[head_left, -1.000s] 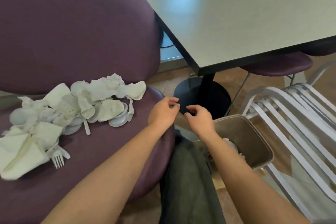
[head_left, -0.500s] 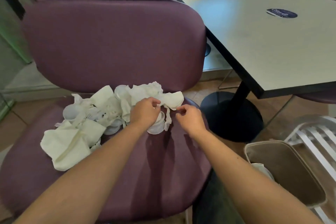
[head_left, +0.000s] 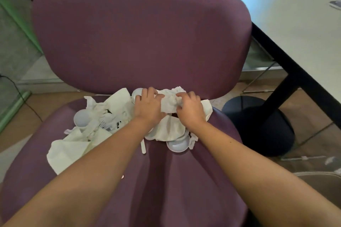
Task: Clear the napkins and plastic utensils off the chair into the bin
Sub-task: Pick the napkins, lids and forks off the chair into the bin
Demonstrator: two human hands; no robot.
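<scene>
A heap of white napkins point(head_left: 73, 145) mixed with white plastic utensils point(head_left: 108, 125) and round lids point(head_left: 178, 145) lies on the seat of a purple chair point(head_left: 166, 180). At the back of the seat both hands are on a crumpled napkin point(head_left: 168, 103). My left hand point(head_left: 147, 106) grips its left side, fingers curled over it. My right hand point(head_left: 190, 107) grips its right side. Only a corner of the grey bin point(head_left: 321, 180) shows, at the lower right edge beside the chair.
The chair's tall padded backrest point(head_left: 140, 38) rises just behind the heap. A pale table point(head_left: 299, 16) with a dark edge stands to the right on a black round base point(head_left: 262, 125). Tiled floor lies left and right of the seat.
Both hands have reached from near the bin to the back of the seat and closed on the crumpled napkin. The view has swung left, leaving the bin at the frame's edge.
</scene>
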